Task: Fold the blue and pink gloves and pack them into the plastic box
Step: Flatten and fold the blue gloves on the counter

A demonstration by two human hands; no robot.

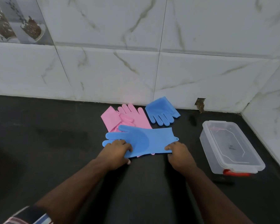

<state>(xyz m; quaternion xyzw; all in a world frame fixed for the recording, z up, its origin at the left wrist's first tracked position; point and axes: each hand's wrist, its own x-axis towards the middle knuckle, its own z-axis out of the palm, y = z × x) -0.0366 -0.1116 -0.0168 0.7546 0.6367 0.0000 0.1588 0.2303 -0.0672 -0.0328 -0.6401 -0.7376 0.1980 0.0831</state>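
A blue glove (145, 139) lies flat on the black counter, fingers pointing left, partly over two pink gloves (128, 117). My left hand (118, 152) grips its finger end. My right hand (179, 154) pinches its cuff end at the near edge. A second blue glove (162, 111), folded, rests by the wall behind. The clear plastic box (229, 146) with a red latch stands to the right; it holds no gloves.
White marble tiles form the back wall and the right corner wall (265, 110). A chipped hole (200, 104) shows at the wall's base. The dark counter (47, 143) stretches left and toward me.
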